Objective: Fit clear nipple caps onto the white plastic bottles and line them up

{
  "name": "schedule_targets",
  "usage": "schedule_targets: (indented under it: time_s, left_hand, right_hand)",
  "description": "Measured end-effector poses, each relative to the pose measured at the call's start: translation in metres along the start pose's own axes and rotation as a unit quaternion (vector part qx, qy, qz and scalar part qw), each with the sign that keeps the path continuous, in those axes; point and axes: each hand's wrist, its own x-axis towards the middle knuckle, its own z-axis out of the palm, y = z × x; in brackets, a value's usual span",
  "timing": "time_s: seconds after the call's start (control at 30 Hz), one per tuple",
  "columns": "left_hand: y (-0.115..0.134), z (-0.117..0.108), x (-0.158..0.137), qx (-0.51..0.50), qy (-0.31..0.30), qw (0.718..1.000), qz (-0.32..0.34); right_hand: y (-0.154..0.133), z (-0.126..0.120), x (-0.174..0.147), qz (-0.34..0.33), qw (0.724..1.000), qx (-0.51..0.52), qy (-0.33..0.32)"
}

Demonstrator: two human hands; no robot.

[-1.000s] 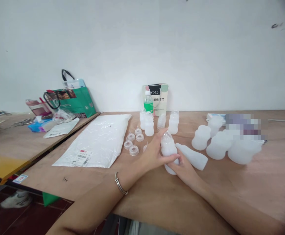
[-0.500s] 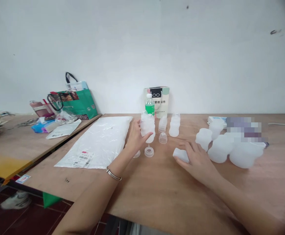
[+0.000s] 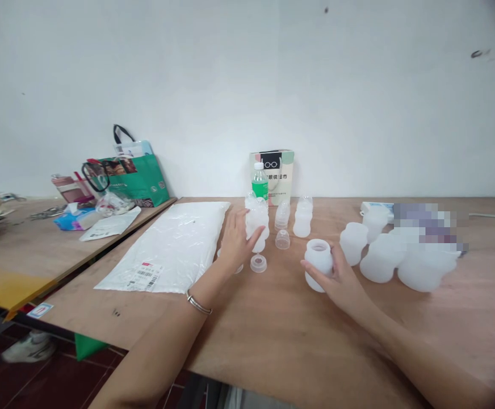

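On the wooden table my left hand (image 3: 239, 241) is at the near left side of a frosted baby bottle (image 3: 258, 218), its thumb and fingers apart; whether they touch it is hard to tell. The bottle stands upright. Just below it lies a clear ring with a nipple (image 3: 258, 263), and another clear part is partly hidden by my left hand. My right hand (image 3: 339, 275) grips an uncapped baby bottle body (image 3: 319, 267), upright with its mouth up. A clear dome cap (image 3: 282, 240) sits between the hands, farther back.
Several uncapped bottle bodies (image 3: 382, 258) cluster at the right. Capped bottles (image 3: 302, 218) stand behind, near a green-labelled drink bottle (image 3: 260, 184) and a paper bag (image 3: 284, 187). A white plastic mailer (image 3: 179, 244) lies left. A green bag (image 3: 145, 184) stands on the adjoining table.
The bottle body in my right hand has turned from lying tilted to upright, its mouth now showing. My left hand has shifted slightly; the capped bottle beside it has stayed about where it was.
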Motion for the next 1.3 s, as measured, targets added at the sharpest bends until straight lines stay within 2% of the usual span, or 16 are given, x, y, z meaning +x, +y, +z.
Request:
schedule_targets:
  time_s: [0.03,0.1,0.2,0.3,0.4,0.47,0.53,0.63,0.7,0.73,0.83,0.93,1.07,1.17,1.23,1.3]
  left_hand:
    - [0.007,-0.007,-0.001,0.021,-0.021,0.999,0.010]
    - [0.019,-0.017,-0.006,0.056,-0.112,0.992,0.010]
    - [0.031,-0.022,-0.016,0.101,-0.237,0.966,-0.009]
    - [0.032,-0.017,-0.024,0.122,-0.316,0.941,-0.020]
    - [0.029,-0.011,-0.028,0.110,-0.368,0.923,-0.029]
    - [0.028,-0.010,-0.028,0.102,-0.374,0.921,-0.029]
    - [0.030,-0.010,-0.026,0.074,-0.347,0.934,-0.037]
    - [0.039,-0.014,-0.022,-0.102,-0.232,0.964,-0.076]
    - [0.047,-0.017,-0.020,-0.244,-0.172,0.950,-0.091]
    - [0.051,-0.019,-0.020,-0.286,-0.165,0.940,-0.087]
    - [0.057,-0.022,-0.020,-0.330,-0.200,0.921,-0.059]
    - [0.056,-0.023,-0.020,-0.348,-0.238,0.905,-0.052]
    - [0.052,-0.025,-0.018,-0.386,-0.263,0.883,-0.048]
    - [0.052,-0.025,-0.019,-0.450,-0.291,0.843,-0.034]
    - [0.053,-0.023,-0.021,-0.496,-0.291,0.817,-0.033]
    - [0.052,-0.019,-0.022,-0.518,-0.279,0.808,-0.038]
  right_hand:
    - [0.003,0.004,0.000,0.003,0.999,0.031,0.011]
    - [0.010,0.010,0.000,-0.003,0.998,0.061,0.021]
    - [0.019,0.016,0.001,-0.002,0.998,0.065,0.016]
    - [0.023,0.018,0.002,0.031,0.998,0.052,-0.022]
    - [0.022,0.019,0.002,0.041,0.996,0.056,-0.055]
    - [0.020,0.018,0.001,0.029,0.997,0.049,-0.055]
    - [0.018,0.016,0.000,0.014,0.998,0.014,-0.056]
    - [0.013,0.012,-0.001,-0.012,0.994,-0.076,-0.074]
    - [0.010,0.009,-0.002,-0.032,0.987,-0.132,-0.086]
    - [0.008,0.008,-0.002,-0.042,0.983,-0.156,-0.088]
    - [0.001,0.006,-0.005,-0.064,0.972,-0.208,-0.087]
    - [-0.003,0.005,-0.008,-0.077,0.971,-0.212,-0.077]
    - [-0.006,0.002,-0.010,-0.081,0.981,-0.147,-0.102]
    - [-0.007,0.003,-0.009,-0.041,0.985,-0.085,-0.141]
    - [-0.009,0.004,-0.010,-0.013,0.988,-0.055,-0.144]
    - [-0.010,0.005,-0.011,-0.005,0.989,-0.037,-0.144]
